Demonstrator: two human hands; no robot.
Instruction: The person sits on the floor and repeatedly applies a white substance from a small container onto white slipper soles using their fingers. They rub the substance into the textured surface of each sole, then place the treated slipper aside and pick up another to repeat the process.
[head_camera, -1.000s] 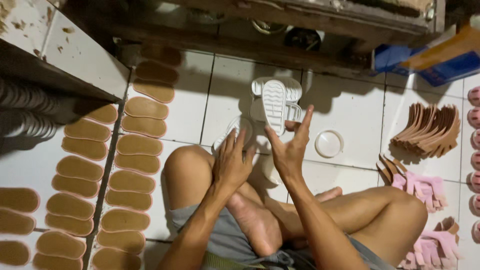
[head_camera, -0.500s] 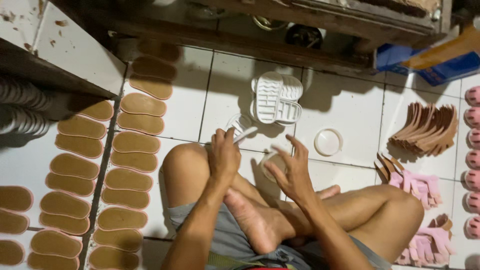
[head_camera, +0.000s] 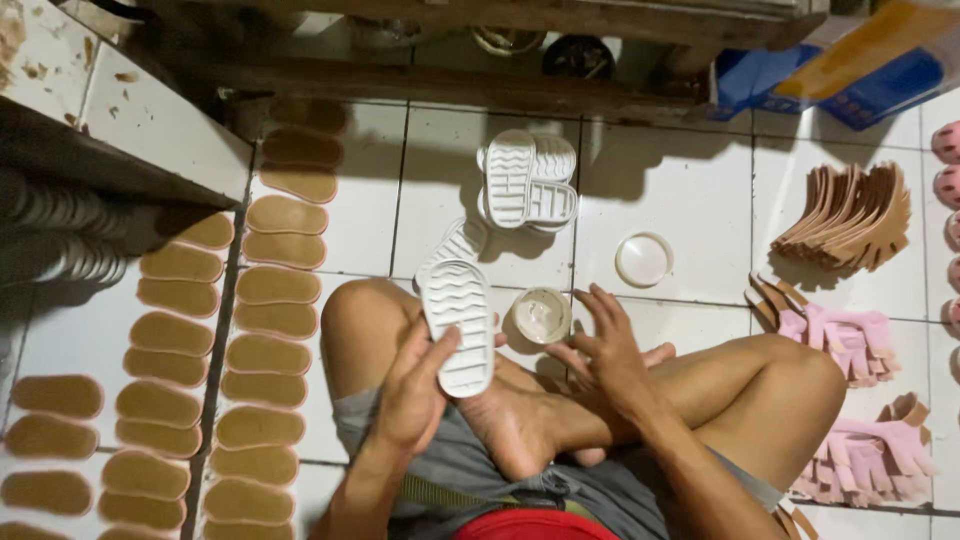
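Left grip (head_camera: 415, 385) clasps white sole (head_camera: 458, 322); right grip (head_camera: 605, 350) empty.

- Tan insoles (head_camera: 262, 330) lie flat in rows down the left of the white tiled floor (head_camera: 680, 200).
- A small pile of white ribbed soles (head_camera: 530, 180) sits near the top centre.
- A round white lid (head_camera: 644, 259) lies flat just right of that pile.
- Fanned tan straps (head_camera: 850, 215) rest at right.
- Pink straps (head_camera: 845, 335) lie below them, with another pink heap (head_camera: 870, 455) nearer the lower corner.
- A blue box (head_camera: 800, 80) leans at top right.
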